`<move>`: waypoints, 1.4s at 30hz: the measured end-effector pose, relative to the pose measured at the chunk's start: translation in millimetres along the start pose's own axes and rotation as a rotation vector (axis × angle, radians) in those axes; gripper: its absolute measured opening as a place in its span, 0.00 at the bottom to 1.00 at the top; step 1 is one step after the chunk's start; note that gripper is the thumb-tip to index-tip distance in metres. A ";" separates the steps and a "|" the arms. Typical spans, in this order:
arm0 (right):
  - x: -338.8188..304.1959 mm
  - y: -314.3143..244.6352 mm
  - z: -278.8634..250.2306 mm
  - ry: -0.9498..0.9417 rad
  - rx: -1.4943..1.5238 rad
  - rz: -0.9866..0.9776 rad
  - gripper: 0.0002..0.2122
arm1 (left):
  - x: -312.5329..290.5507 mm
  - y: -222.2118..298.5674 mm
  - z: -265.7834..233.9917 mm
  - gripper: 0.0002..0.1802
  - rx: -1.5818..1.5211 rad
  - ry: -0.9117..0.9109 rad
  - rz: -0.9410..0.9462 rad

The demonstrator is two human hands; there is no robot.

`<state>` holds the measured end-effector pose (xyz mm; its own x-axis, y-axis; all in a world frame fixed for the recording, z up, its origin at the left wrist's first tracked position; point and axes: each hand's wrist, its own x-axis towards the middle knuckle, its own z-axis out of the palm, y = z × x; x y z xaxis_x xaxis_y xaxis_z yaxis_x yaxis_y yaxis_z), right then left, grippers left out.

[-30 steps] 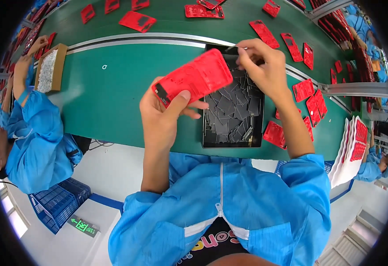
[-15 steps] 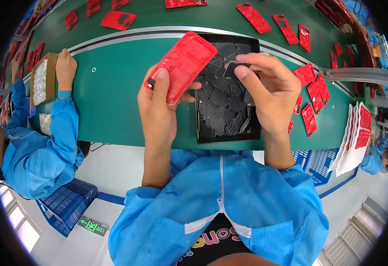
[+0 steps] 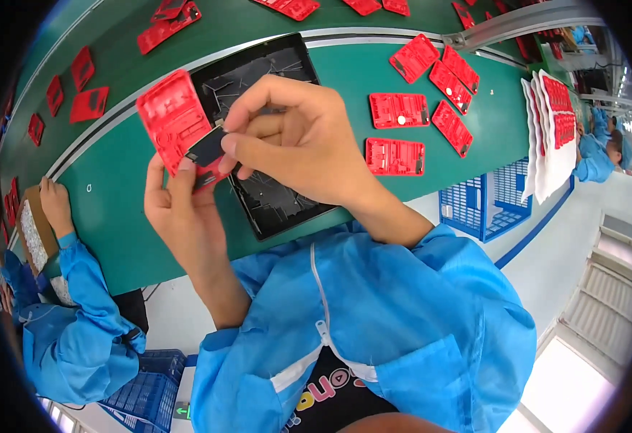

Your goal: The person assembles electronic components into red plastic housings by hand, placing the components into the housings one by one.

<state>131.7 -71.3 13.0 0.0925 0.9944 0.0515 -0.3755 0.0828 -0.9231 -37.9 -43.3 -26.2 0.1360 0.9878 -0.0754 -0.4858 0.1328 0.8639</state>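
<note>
My left hand (image 3: 190, 224) grips a red plastic housing (image 3: 172, 115), its thumb on the near end and its fingers underneath. The housing is tilted, with its moulded inner side up. My right hand (image 3: 305, 137) pinches a thin dark rectangular panel (image 3: 208, 147) between thumb and forefinger. That panel lies over the lower part of the housing; whether it is seated there I cannot tell. Under both hands stands a black tray (image 3: 314, 68) holding many thin dark panels (image 3: 276, 202). My right hand hides the tray's middle.
Several red housings (image 3: 397, 157) lie right of the tray on the green table (image 3: 345, 79). More housings (image 3: 89, 105) rest beyond the metal rail. At left, a co-worker's hand (image 3: 56, 206) touches a cardboard box (image 3: 34, 231). White trays with red parts (image 3: 558, 108) stand at the right.
My right hand has brought the dark panel from above the tray to the red housing. The housing has turned in my left hand, and the whole view has swung to the right.
</note>
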 end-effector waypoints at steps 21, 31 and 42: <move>-10.0 -2.2 6.4 0.201 -0.216 -0.008 0.06 | -15.0 3.0 18.1 0.15 0.061 -0.019 0.109; -9.1 0.5 5.6 0.189 -0.254 -0.068 0.07 | -16.4 5.2 26.2 0.14 0.037 -0.012 0.119; -10.7 -0.9 6.4 0.191 -0.245 -0.035 0.07 | -20.5 8.0 22.8 0.13 0.027 0.002 0.107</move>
<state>125.2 -81.5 15.7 0.2815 0.9589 0.0339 -0.1381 0.0755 -0.9875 -24.9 -64.3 -6.3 0.0829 0.9964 0.0166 -0.4738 0.0248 0.8803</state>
